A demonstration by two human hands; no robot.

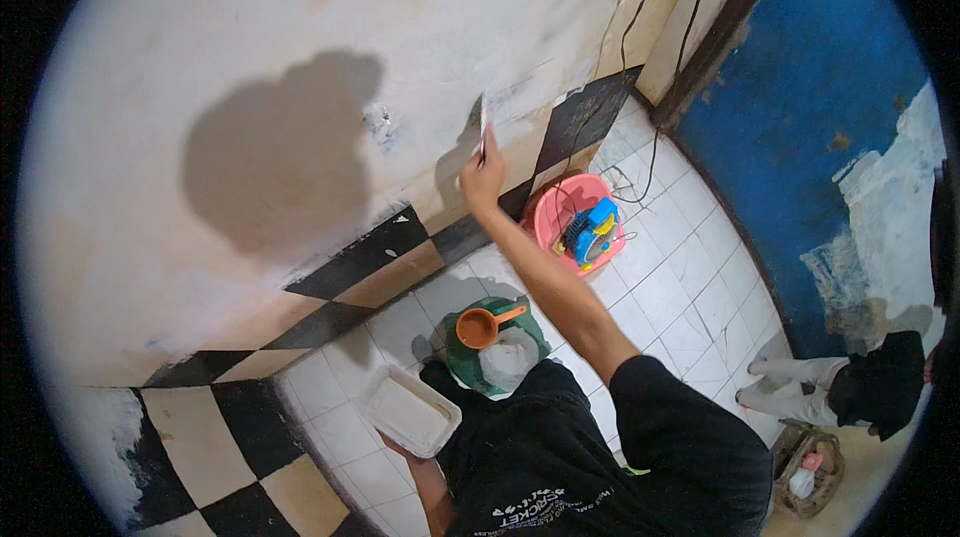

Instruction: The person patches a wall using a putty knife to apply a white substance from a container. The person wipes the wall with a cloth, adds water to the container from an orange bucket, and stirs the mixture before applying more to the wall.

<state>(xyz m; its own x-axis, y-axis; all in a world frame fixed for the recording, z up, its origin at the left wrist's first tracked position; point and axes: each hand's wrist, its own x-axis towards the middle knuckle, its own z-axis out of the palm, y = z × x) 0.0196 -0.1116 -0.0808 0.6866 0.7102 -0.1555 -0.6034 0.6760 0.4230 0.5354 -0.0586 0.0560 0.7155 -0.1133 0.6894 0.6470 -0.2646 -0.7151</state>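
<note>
My right hand (483, 177) reaches up to the wall, its fingers closed round a thin flat scraper, probably a putty knife (484, 117). The blade is seen edge-on against the painted wall (290, 27), beside a pale smeared patch just above the checkered band. Low at my left side, my left hand (398, 449) grips a white rectangular tray (412, 411) from below and its edge; most of its fingers are hidden under the tray. Whitish paste coats the inside of the tray.
Below me on the tiled floor (640, 277), an orange dipper (478, 329) and a whitish plastic bag (509, 359) rest on a green round object (461, 362). Farther off stands a pink basin (545, 212) with a blue fan (590, 232). Cables (655, 152) hang nearby. Another person (875, 384) is at the right.
</note>
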